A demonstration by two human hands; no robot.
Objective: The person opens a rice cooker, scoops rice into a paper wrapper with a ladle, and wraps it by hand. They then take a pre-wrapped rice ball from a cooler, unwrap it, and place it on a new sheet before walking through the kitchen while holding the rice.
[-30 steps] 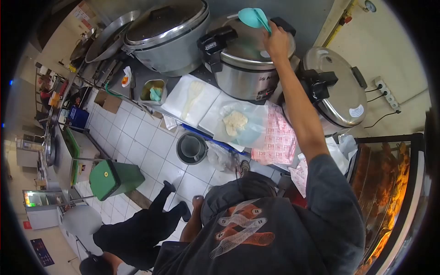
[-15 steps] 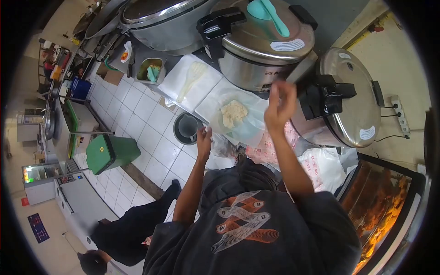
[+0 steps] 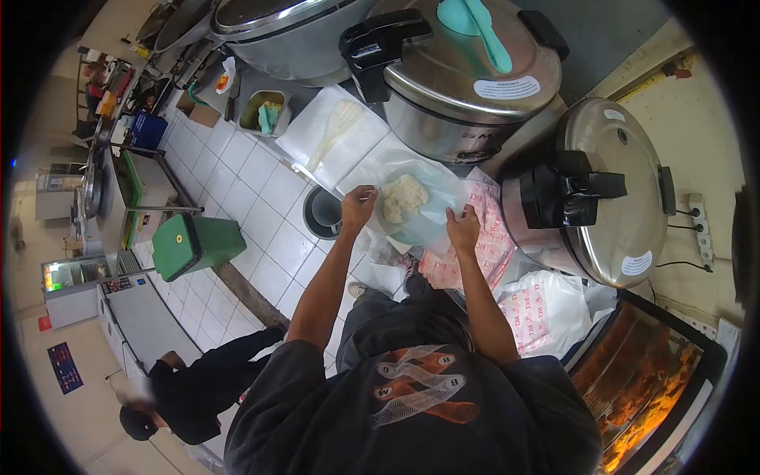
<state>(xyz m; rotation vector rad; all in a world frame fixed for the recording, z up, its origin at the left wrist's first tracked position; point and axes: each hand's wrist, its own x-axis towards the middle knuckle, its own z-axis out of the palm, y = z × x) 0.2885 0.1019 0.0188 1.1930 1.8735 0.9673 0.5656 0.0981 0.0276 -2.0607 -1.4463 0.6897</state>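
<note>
A mound of cooked rice lies on a translucent wrapping sheet on the counter in front of me. My left hand is at the sheet's left edge with its fingers closed on it. Across the rice, my right hand pinches the right edge between thumb and fingers. Farther up the counter, a pale spatula rests on a stack of white sheets. Red-printed rice wrappers lie beside my right hand.
Two steel rice cookers stand behind and to the right, one with a turquoise scoop on its lid. A dark bucket is on the floor by the counter. A green bin and a person in black are at left.
My right hand has come down from in front of the rice cooker to the sheet's right edge. My left hand has moved up to its left edge. The person at left has shifted.
</note>
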